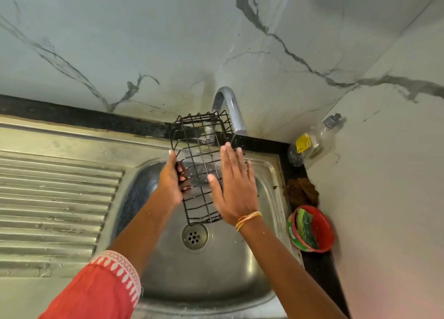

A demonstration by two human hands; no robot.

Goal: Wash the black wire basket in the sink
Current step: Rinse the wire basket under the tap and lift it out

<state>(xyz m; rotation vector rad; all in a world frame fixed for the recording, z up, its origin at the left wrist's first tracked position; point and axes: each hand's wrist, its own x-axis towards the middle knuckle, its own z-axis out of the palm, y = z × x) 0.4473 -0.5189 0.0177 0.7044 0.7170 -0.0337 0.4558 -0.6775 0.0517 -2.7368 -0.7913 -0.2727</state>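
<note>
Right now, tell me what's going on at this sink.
A person is washing a black wire basket over the steel sink, under the tap. The left hand grips the basket's side, fingers curled through the wires. The right hand lies flat against its other side. A green scrubber sits unused in a red bowl.

Pale grey marble-look wall tiles with dark veins fill the upper view and meet a second tiled wall at a corner on the right. A black stone counter runs as a dark strip along the base of the walls and turns down the right side. Set into it lies a ribbed stainless-steel draining board. Soft, even light falls across the tiles, with a faint pinkish cast low on the right wall.
</note>
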